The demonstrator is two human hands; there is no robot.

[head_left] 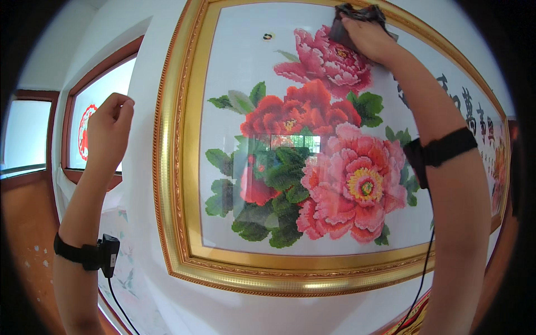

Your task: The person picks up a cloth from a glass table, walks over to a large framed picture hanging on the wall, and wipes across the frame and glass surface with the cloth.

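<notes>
Directly before me hangs a large cross-stitch picture of peonies (293,184) under glass, with black characters towards its right. Its ornate gold frame (184,188) runs around it. Near the frame's upper edge, my right hand (368,39) presses a dark, crumpled cloth (341,31) against the glass, above the topmost flower. Part of the cloth is hidden under the hand. Raised to the left of the frame, my left hand (109,130) has its fingers curled in, touches nothing, and shows nothing in its grasp.
A red-brown window frame (69,125) with a red round paper decoration (87,132) is at left. Beside it stands an orange-brown door (29,234). Black straps with small devices and cables circle both forearms. Red and gold patterned fabric (412,316) lies at lower right.
</notes>
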